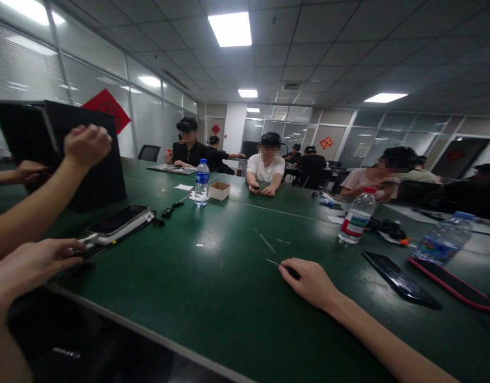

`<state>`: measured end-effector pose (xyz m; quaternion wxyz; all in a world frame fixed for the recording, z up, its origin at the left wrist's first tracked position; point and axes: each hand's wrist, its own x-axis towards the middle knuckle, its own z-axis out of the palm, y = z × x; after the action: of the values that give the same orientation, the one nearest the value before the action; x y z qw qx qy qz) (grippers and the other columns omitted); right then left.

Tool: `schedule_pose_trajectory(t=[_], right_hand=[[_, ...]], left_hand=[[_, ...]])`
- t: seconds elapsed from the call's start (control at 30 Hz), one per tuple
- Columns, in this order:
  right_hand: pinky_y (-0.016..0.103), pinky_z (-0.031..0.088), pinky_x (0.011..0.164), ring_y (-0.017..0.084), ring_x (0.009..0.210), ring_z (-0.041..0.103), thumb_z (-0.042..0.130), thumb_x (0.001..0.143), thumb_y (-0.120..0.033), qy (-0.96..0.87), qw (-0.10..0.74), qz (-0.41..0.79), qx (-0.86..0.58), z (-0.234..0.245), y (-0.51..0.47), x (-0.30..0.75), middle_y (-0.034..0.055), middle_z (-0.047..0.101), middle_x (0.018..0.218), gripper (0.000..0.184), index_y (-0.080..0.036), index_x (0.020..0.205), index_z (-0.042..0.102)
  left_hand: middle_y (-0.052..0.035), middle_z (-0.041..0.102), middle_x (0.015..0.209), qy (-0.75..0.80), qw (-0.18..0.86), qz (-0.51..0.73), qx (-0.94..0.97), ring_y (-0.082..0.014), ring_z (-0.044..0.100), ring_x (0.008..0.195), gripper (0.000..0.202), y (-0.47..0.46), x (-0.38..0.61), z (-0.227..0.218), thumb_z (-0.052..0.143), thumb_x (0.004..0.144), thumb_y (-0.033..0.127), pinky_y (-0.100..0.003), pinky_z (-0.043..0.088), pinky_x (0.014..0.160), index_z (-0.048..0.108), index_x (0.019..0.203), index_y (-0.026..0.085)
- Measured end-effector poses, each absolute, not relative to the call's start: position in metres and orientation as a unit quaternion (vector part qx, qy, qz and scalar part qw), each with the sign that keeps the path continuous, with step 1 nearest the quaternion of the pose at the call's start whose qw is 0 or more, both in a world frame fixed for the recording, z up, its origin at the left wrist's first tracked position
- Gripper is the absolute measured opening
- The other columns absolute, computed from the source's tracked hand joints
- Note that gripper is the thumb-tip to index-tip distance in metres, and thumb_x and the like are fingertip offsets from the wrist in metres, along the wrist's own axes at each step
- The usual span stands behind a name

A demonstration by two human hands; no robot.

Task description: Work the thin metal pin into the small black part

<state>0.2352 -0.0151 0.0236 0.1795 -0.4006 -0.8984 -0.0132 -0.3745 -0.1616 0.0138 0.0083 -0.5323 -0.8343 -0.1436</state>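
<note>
Black-handled thin tool [293, 272], right hand [311, 283]

White ceiling panels [230, 29] glare above me in dim light, leaving hazy sheen on the green tabletop [229, 303]; frame edges stretch.

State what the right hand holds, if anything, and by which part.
The right hand holds a thin tool by its dark handle; the slim shaft sticks out.
</note>
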Motion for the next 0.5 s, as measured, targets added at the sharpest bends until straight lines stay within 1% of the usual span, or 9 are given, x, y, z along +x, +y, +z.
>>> schedule_pose_trajectory(t=[0.07, 0.13, 0.2, 0.27, 0.43, 0.5], right_hand=[[0.029, 0.050, 0.069, 0.017, 0.072, 0.063, 0.044, 0.092, -0.040, -0.898, 0.180, -0.012, -0.401, 0.024, -0.015, 0.235, 0.0057, 0.070, 0.085, 0.034, -0.019, 0.096, 0.070], [0.028, 0.050, 0.068, 0.017, 0.072, 0.064, 0.043, 0.093, -0.039, -0.899, 0.179, -0.007, -0.400, 0.025, -0.016, 0.235, 0.0056, 0.070, 0.084, 0.034, -0.019, 0.096, 0.070], [0.028, 0.050, 0.067, 0.017, 0.072, 0.064, 0.042, 0.093, -0.039, -0.900, 0.177, -0.003, -0.399, 0.025, -0.016, 0.235, 0.0054, 0.070, 0.084, 0.034, -0.019, 0.096, 0.070], [0.028, 0.049, 0.067, 0.017, 0.072, 0.064, 0.042, 0.093, -0.040, -0.899, 0.179, -0.004, -0.399, 0.025, -0.015, 0.236, 0.0052, 0.070, 0.084, 0.034, -0.019, 0.096, 0.070], [0.028, 0.050, 0.067, 0.016, 0.071, 0.063, 0.042, 0.093, -0.041, -0.899, 0.178, -0.002, -0.400, 0.024, -0.014, 0.236, 0.0052, 0.069, 0.083, 0.035, -0.019, 0.096, 0.069], [0.028, 0.050, 0.067, 0.016, 0.072, 0.063, 0.042, 0.093, -0.041, -0.900, 0.179, -0.001, -0.399, 0.023, -0.014, 0.237, 0.0053, 0.069, 0.084, 0.035, -0.019, 0.096, 0.069]], left_hand=[[0.0128, 0.070, 0.085, -0.829, -0.036, -0.128, -0.544, -0.0134, 0.062, 0.079, 0.046, -0.161, -0.370, 0.015, 0.038, 0.076, 0.057, -0.017, 0.033, 0.067, 0.068, 0.100, 0.032], [0.0120, 0.071, 0.085, -0.831, -0.065, -0.119, -0.539, -0.0148, 0.062, 0.082, 0.047, -0.161, -0.365, 0.017, 0.038, 0.074, 0.058, -0.019, 0.034, 0.070, 0.068, 0.098, 0.032], [0.0108, 0.071, 0.085, -0.836, -0.085, -0.112, -0.531, -0.0159, 0.062, 0.083, 0.046, -0.160, -0.362, 0.019, 0.041, 0.072, 0.060, -0.019, 0.034, 0.070, 0.068, 0.097, 0.032], [0.0095, 0.071, 0.084, -0.844, -0.099, -0.098, -0.518, -0.0167, 0.061, 0.083, 0.044, -0.160, -0.359, 0.021, 0.045, 0.069, 0.058, -0.020, 0.035, 0.070, 0.068, 0.097, 0.032], [0.0076, 0.071, 0.084, -0.853, -0.098, -0.081, -0.506, -0.0171, 0.062, 0.082, 0.035, -0.161, -0.350, 0.029, 0.052, 0.070, 0.047, -0.020, 0.035, 0.069, 0.067, 0.098, 0.032], [0.0084, 0.071, 0.083, -0.859, -0.058, -0.087, -0.501, -0.0157, 0.063, 0.080, 0.031, -0.161, -0.345, 0.031, 0.057, 0.069, 0.045, -0.019, 0.035, 0.069, 0.068, 0.095, 0.033]])
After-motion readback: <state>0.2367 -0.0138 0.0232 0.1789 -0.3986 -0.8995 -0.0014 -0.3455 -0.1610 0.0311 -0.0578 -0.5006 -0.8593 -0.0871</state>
